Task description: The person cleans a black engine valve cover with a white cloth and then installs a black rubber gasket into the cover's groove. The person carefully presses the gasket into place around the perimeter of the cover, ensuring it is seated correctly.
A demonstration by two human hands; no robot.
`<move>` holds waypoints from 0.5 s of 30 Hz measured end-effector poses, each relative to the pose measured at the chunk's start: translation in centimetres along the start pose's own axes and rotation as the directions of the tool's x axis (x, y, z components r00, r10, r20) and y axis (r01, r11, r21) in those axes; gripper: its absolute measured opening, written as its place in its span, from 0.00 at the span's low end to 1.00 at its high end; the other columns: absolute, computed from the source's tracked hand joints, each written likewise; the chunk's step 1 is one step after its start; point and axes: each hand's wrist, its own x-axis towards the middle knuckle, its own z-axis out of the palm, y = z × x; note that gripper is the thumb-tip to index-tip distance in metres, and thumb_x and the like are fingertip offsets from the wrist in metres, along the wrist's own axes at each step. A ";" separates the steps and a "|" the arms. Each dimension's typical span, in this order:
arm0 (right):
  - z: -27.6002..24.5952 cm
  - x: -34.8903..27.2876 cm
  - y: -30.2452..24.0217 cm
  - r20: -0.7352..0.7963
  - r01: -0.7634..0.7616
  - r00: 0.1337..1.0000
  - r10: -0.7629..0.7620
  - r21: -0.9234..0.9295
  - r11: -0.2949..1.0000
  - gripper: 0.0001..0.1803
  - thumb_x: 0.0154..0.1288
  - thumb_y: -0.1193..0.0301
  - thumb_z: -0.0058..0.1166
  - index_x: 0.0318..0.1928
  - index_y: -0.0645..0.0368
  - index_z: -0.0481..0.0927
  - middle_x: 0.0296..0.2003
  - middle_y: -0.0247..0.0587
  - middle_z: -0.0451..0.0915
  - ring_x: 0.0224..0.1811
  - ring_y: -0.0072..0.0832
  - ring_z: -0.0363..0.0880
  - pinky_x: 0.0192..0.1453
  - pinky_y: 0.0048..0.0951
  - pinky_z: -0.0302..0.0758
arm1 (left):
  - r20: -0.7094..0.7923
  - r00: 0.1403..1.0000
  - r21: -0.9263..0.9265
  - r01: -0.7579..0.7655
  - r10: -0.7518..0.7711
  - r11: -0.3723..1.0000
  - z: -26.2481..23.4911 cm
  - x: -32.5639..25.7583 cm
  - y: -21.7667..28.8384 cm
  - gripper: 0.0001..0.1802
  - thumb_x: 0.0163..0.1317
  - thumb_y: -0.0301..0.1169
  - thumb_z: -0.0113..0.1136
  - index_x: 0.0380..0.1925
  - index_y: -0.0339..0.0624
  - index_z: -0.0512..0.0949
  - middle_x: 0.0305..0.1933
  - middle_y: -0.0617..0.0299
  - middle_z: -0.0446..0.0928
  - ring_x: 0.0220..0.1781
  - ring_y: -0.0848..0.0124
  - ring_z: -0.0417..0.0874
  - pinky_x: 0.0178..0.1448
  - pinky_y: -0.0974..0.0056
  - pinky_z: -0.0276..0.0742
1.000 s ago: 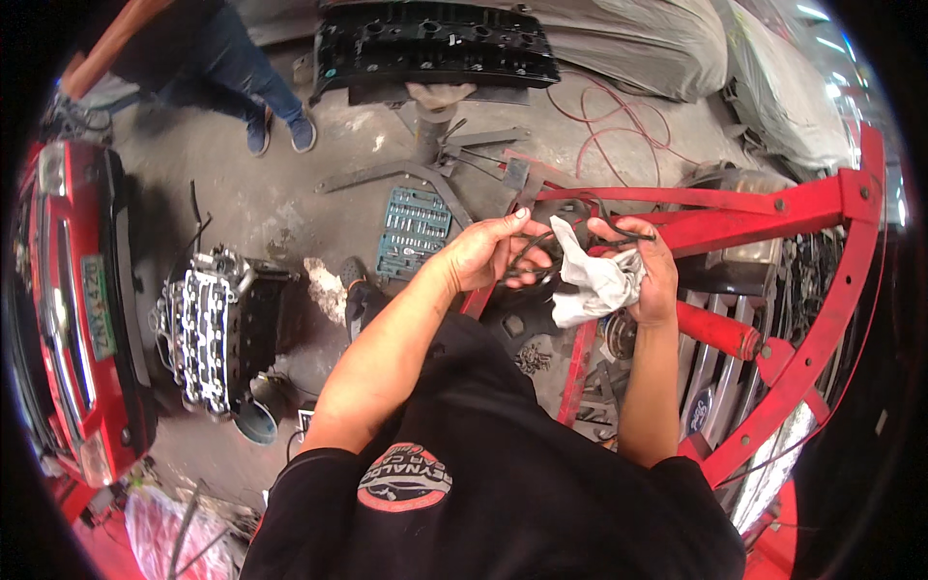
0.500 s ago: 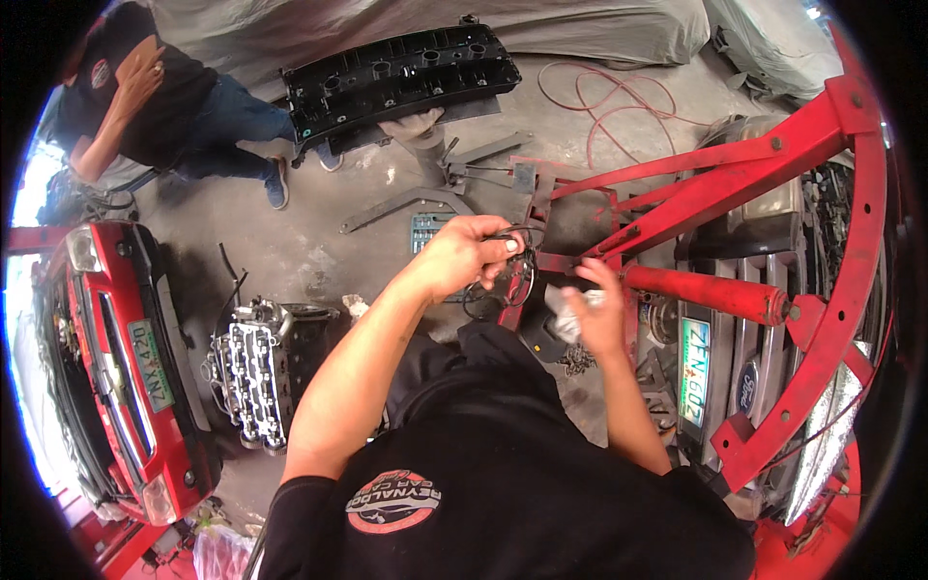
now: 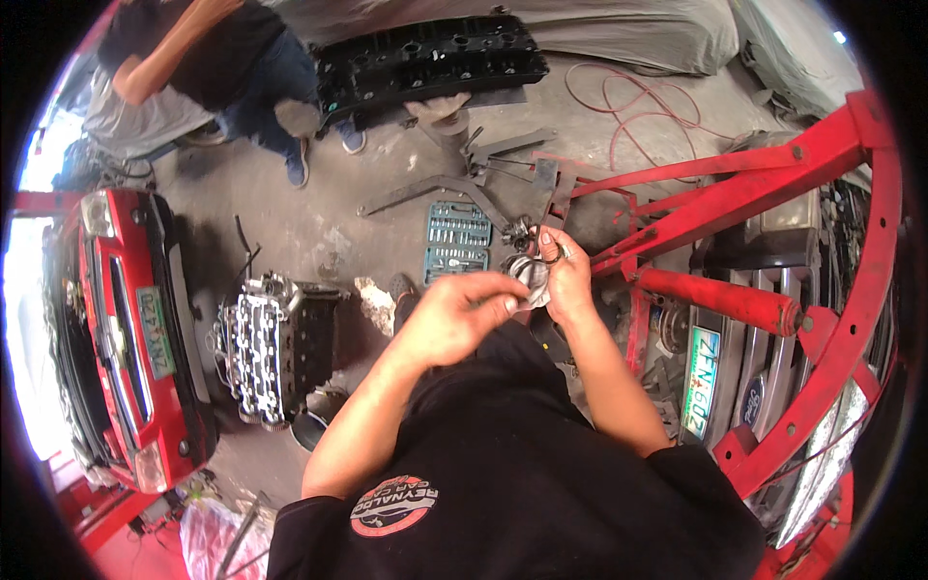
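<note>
In front of my body my right hand (image 3: 568,280) is closed around a thin bundle of black wires (image 3: 519,233), whose clustered end sticks out beyond the fingers. A whitish, dark-stained rag (image 3: 530,278) lies between my two hands, against the right palm and around part of the bundle. My left hand (image 3: 454,317) pinches the rag's near edge between thumb and fingers. How much wire runs inside the rag is hidden.
An open teal socket set (image 3: 458,237) lies on the floor ahead. A black engine cover (image 3: 435,68) rests on a stand beyond it. An engine head (image 3: 259,348) stands left, near a red vehicle front (image 3: 145,338). A red hoist (image 3: 735,184) fills the right. Another person (image 3: 227,68) stands far left.
The black wires have passed from my left hand to my right. My left hand has come down and closed on the rag. The view has shifted, and the other person's arm has risen.
</note>
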 end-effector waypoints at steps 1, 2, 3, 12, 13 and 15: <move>-0.2 -0.2 -0.1 0.093 -0.073 0.994 0.062 0.114 0.991 0.17 0.77 0.63 0.60 0.57 0.63 0.82 0.42 0.35 0.86 0.42 0.23 0.83 0.50 0.28 0.82 | 0.075 0.997 -0.021 -0.021 0.022 1.000 0.4 -0.8 -0.1 0.12 0.72 0.23 0.59 0.52 0.32 0.81 0.44 0.60 0.87 0.41 0.74 0.85 0.51 0.64 0.82; -0.1 -0.7 -0.3 0.161 -0.141 0.981 0.111 0.188 0.972 0.17 0.77 0.64 0.60 0.58 0.63 0.82 0.44 0.37 0.86 0.44 0.26 0.84 0.51 0.31 0.83 | 0.041 0.999 0.043 -0.017 0.015 0.999 0.9 -1.3 -0.3 0.10 0.73 0.22 0.57 0.50 0.32 0.80 0.43 0.54 0.87 0.39 0.72 0.86 0.47 0.64 0.83; 0.5 -1.0 -0.5 0.249 -0.216 0.957 0.150 0.260 0.941 0.17 0.77 0.65 0.60 0.58 0.63 0.81 0.46 0.38 0.86 0.46 0.28 0.86 0.52 0.33 0.85 | -0.119 0.991 -0.137 0.047 -0.064 0.989 1.0 -1.3 -0.9 0.09 0.73 0.23 0.56 0.49 0.32 0.80 0.42 0.53 0.86 0.38 0.72 0.86 0.45 0.64 0.83; 2.4 -1.7 -0.5 0.723 -0.359 0.613 0.318 -0.104 0.928 0.28 0.68 0.80 0.58 0.69 0.66 0.75 0.48 0.39 0.86 0.47 0.25 0.85 0.56 0.27 0.81 | -0.458 0.861 0.078 0.285 -0.219 0.955 -3.8 -0.4 -3.6 0.26 0.68 0.50 0.67 0.35 0.32 0.87 0.29 0.55 0.84 0.33 0.72 0.81 0.41 0.60 0.78; 2.3 -1.1 -1.1 0.802 -0.414 0.485 0.348 -0.139 0.899 0.33 0.64 0.81 0.57 0.71 0.68 0.72 0.47 0.38 0.86 0.45 0.24 0.85 0.55 0.26 0.81 | -0.489 0.856 0.111 0.250 -0.166 0.962 -4.4 -0.1 -4.3 0.26 0.67 0.51 0.67 0.32 0.33 0.86 0.25 0.51 0.83 0.30 0.69 0.82 0.39 0.58 0.77; 3.4 -3.0 -0.5 0.803 -0.612 0.513 0.302 0.096 0.785 0.31 0.67 0.72 0.53 0.70 0.69 0.72 0.48 0.40 0.85 0.43 0.26 0.84 0.51 0.31 0.82 | -0.526 0.837 0.626 0.263 0.149 0.734 -4.9 -0.8 -5.1 0.21 0.67 0.46 0.68 0.38 0.35 0.87 0.28 0.57 0.84 0.32 0.75 0.80 0.40 0.62 0.76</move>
